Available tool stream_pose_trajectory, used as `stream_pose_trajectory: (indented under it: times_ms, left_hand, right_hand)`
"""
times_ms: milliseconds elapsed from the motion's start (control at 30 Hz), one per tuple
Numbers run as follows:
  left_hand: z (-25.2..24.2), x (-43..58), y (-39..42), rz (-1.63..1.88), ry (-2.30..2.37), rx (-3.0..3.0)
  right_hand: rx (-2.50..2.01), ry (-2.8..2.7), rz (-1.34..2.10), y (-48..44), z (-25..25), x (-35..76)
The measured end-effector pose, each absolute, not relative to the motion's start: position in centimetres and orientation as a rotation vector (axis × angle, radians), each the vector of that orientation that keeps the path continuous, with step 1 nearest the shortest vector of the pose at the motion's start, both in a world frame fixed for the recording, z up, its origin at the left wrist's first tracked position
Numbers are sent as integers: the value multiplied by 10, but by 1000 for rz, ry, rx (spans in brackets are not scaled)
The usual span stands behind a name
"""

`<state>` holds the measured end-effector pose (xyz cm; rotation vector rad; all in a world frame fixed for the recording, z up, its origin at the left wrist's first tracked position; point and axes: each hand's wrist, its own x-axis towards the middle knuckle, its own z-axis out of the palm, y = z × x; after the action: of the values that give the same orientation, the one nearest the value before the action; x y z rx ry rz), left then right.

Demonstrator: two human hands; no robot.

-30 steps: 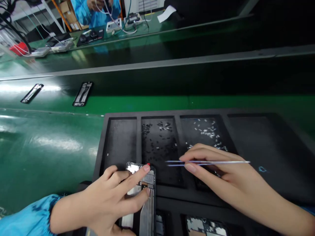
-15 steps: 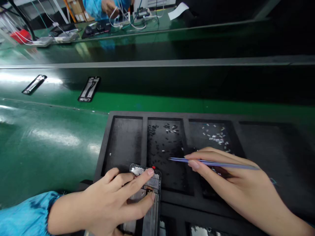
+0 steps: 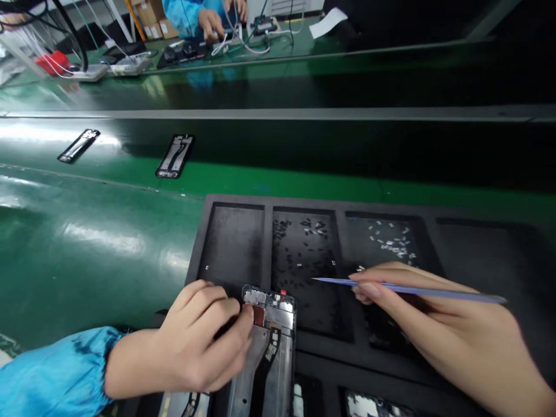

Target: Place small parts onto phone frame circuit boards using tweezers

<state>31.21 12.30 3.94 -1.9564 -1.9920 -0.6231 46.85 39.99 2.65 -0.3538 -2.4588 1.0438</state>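
Phone frame (image 3: 272, 353) cropped below, left hand (image 3: 204, 341) of unclear grip, right hand (image 3: 438, 324) pinching tweezers (image 3: 417, 289)

1 pr. tweezers (image 3: 443, 292), 2 ph. frames (image 3: 175, 156) far L, 4 upper tray wells (image 3: 237, 243), 1 wht. paper (image 3: 329, 23).

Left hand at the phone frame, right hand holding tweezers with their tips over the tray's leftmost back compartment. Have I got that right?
Not leftmost: the head view shows the tips over the second back compartment from the left. Left hand at the phone frame, right hand holding tweezers: correct.
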Motion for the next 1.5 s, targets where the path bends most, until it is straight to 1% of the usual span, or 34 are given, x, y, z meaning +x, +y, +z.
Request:
stream_pose_trajectory:
  times_ms: [200,333,733,900,967,1067,1200,1333,1500]
  left_hand:
    - [34,312,123,-603,-2151,-1897]
    - [32,312,122,-623,-2155,-1888]
    - [32,313,123,-623,-2146,-1863]
    - [31,314,123,-588,-2151,-1872]
    - [32,314,123,-582,-2143,-1878]
    - [33,315,123,-567,-2140,-1877]
    - [33,313,125,-550,-2145,-1892]
    - [32,312,125,-556,-2142,-1929]
    - [32,312,125,-528,-2168,-1944]
  right_hand:
    - [-435,-2502,1055,397,28,468]
    - [-455,-2515,1061,396,28,465]
    - [-299,-2519,1046,397,24,465]
    - [-369,-2473,992,389,38,468]
    - [-383,-2452,1026,378,46,464]
    - [-285,-2471,1202,357,50,450]
    - [-207,-2483,1356,339,37,426]
    - [-210,-2494,1361,339,26,420]
    - [-159,-2471,1326,342,31,423]
